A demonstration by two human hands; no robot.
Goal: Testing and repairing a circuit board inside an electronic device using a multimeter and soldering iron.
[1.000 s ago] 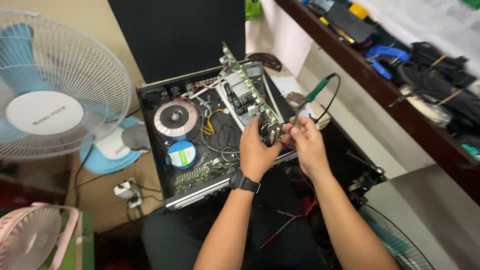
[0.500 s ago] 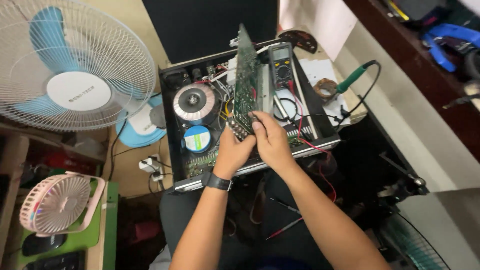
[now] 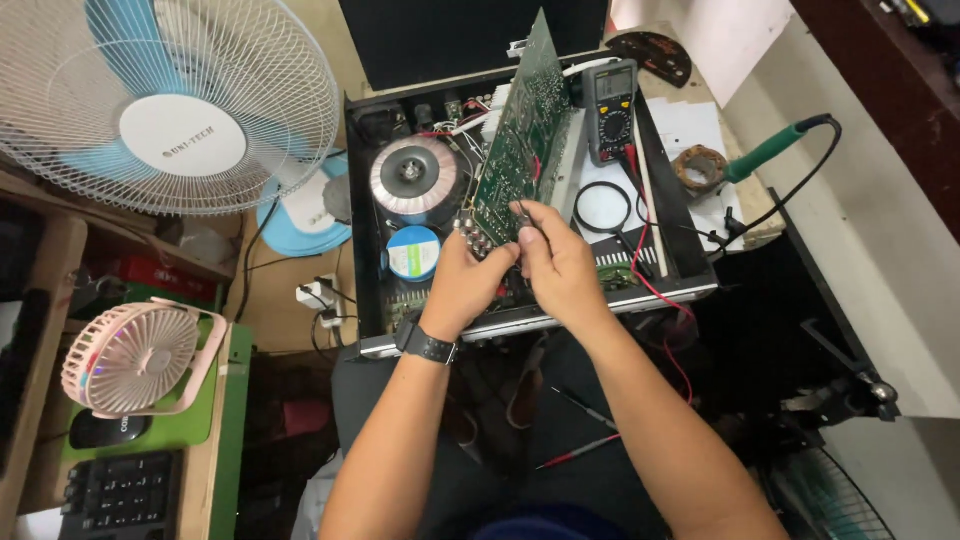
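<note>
An open black amplifier chassis (image 3: 368,240) lies in front of me, with a round toroidal transformer (image 3: 413,178) and a blue capacitor (image 3: 412,251) inside. A green circuit board (image 3: 518,128) stands tilted up on its edge out of the chassis. My left hand (image 3: 468,282), with a black watch at the wrist, grips the board's lower edge by a row of metal jacks. My right hand (image 3: 556,259) pinches the same lower edge just to the right, fingertips on the board's face.
A multimeter (image 3: 612,108) with red and black leads rests on the chassis at the right. A green-handled soldering iron (image 3: 768,152) lies further right. A large white and blue fan (image 3: 165,110) stands at left, a small pink fan (image 3: 140,358) below it.
The circuit board has been raised from lying low over the chassis to standing steeply on edge. Both hands have stayed at its lower edge. The view has shifted right.
</note>
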